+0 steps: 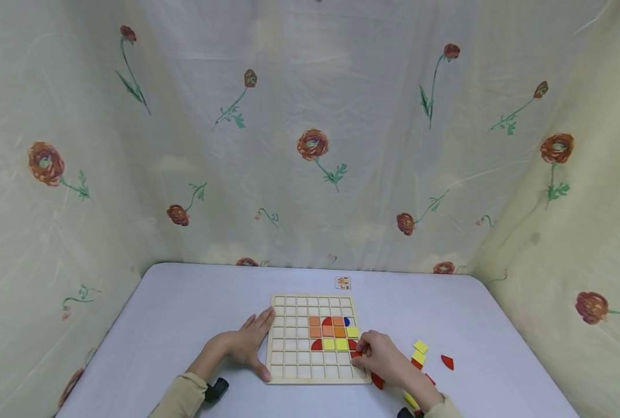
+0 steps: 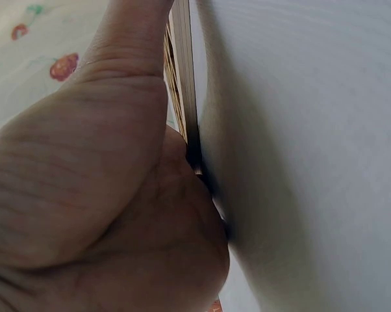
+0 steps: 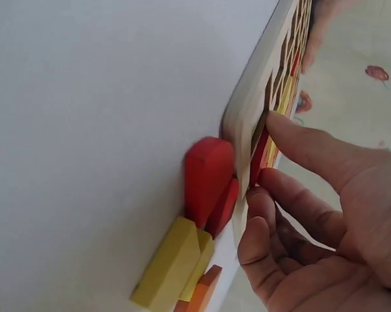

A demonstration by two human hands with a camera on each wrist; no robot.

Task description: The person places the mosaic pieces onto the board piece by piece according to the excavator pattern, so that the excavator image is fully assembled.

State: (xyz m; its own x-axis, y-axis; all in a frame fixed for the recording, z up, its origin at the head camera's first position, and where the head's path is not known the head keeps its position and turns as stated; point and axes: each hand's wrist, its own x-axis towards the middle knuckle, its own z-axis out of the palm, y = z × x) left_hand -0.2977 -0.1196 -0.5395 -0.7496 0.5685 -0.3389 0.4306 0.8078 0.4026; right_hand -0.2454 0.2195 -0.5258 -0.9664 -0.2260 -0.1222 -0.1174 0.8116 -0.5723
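A wooden board [image 1: 317, 339] with a grid of square cells lies on the desk [image 1: 184, 313], and it is the landmark for all the rest. The left hand [image 1: 247, 342] lies flat on the desk at the left edge of the board. Its fingers are straight and point away from the person, and the thumb runs along the near left corner; the hand grips nothing. In the left wrist view the palm [image 2: 104, 214] presses against the side of the board [image 2: 182, 78].

The right hand [image 1: 380, 357] is at the near right corner of the board. Its thumb and curled fingers [image 3: 293, 146] pinch a red piece [image 3: 259, 159], which is at a cell close to the right edge of the board [image 3: 247, 97]. I cannot tell if the piece sits fully in the cell.

In the right half of the board there is a group of pieces already in cells: orange squares [image 1: 327, 326], yellow squares [image 1: 341, 342], red curved pieces [image 1: 317, 345] and one small blue piece [image 1: 346, 321].

Right of the board, loose pieces lie on the desk: two yellow ones [image 1: 420, 351], a red one [image 1: 447, 362] further out, and more red and yellow ones near the right wrist. In the right wrist view a red piece [image 3: 207, 175] touches the corner of the board, with a yellow block [image 3: 169, 266] just beside it.

Behind the board lies a small card [image 1: 343, 283]. A flowered cloth [image 1: 310, 145] hangs around the desk.
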